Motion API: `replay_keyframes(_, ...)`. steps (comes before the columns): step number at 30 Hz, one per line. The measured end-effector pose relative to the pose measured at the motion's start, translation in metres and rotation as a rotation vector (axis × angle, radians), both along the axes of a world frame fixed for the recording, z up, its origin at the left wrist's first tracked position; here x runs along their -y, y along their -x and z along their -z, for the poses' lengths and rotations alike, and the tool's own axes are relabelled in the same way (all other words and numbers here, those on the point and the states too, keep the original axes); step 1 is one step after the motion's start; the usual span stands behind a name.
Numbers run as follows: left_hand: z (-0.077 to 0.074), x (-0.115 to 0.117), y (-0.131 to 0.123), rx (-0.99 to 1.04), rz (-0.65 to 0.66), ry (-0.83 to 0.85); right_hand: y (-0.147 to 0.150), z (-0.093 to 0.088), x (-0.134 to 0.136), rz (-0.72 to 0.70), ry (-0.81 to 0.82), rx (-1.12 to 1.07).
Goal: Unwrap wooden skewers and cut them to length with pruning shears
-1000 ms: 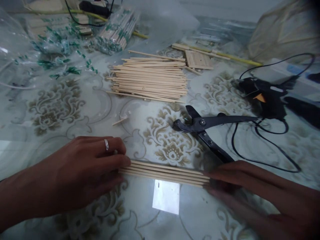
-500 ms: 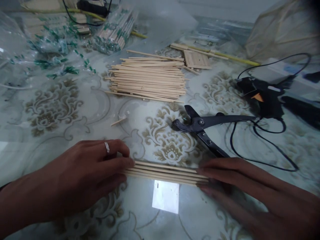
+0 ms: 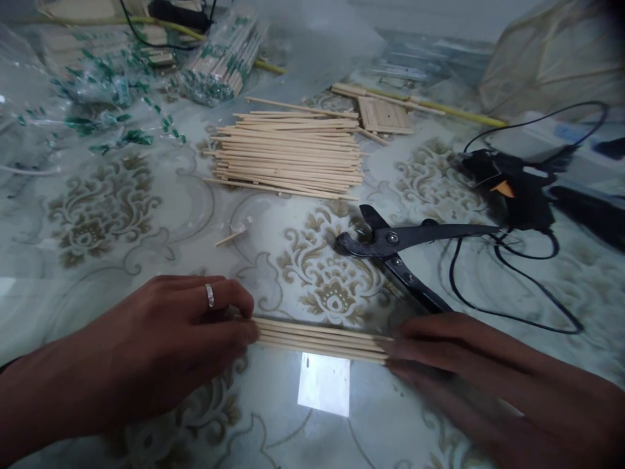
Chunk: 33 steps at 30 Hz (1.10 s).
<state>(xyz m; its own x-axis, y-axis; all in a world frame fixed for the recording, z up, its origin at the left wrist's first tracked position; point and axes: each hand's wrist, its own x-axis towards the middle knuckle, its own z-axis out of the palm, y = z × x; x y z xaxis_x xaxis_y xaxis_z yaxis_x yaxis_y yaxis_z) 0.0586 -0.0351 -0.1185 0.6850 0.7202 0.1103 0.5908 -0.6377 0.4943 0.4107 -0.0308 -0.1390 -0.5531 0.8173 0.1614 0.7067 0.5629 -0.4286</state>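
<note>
Several thin wooden sticks (image 3: 322,340) lie side by side, close together, near the front of the patterned table. My left hand (image 3: 180,352), with a ring on one finger, has its fingertips closed on their left ends. At the right ends, the fingers of my right hand (image 3: 478,371) are pressed together round the sticks, slightly blurred. Just beyond my right hand lie black-handled cutters (image 3: 393,240) with open jaws. A large pile of loose sticks (image 3: 288,156) rests farther back, and a short stick piece (image 3: 230,238) lies in front of it.
A black glue gun (image 3: 522,189) with a looping cable is at the right. Plastic-wrapped sticks (image 3: 224,58) and crumpled green-marked wrappers (image 3: 107,85) occupy the back left. A small flat stick panel (image 3: 385,115) sits behind the pile, beside a yellow rod (image 3: 459,114).
The sticks between my hands are now closer together, the gaps between them narrower. My right fingers have drawn closer together, and my left fingertips have shifted slightly left.
</note>
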Motion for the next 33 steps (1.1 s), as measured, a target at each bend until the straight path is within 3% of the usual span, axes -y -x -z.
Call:
replay_keyframes(7,0.002,0.001,-0.002,-0.005,-0.060,-0.020,0.000,-0.001,0.001,0.026,-0.006,0.011)
replay_keyframes(18,-0.004,0.003,0.000,-0.049,-0.048,0.021,-0.003,-0.005,0.000,0.078,0.018,0.036)
replay_keyframes(25,0.010,0.003,0.005,-0.003,-0.076,-0.035,-0.010,-0.020,-0.005,0.235,0.030,0.098)
replay_keyframes(33,0.019,0.006,-0.001,0.028,-0.116,-0.082,0.010,-0.030,-0.007,0.316,0.209,-0.025)
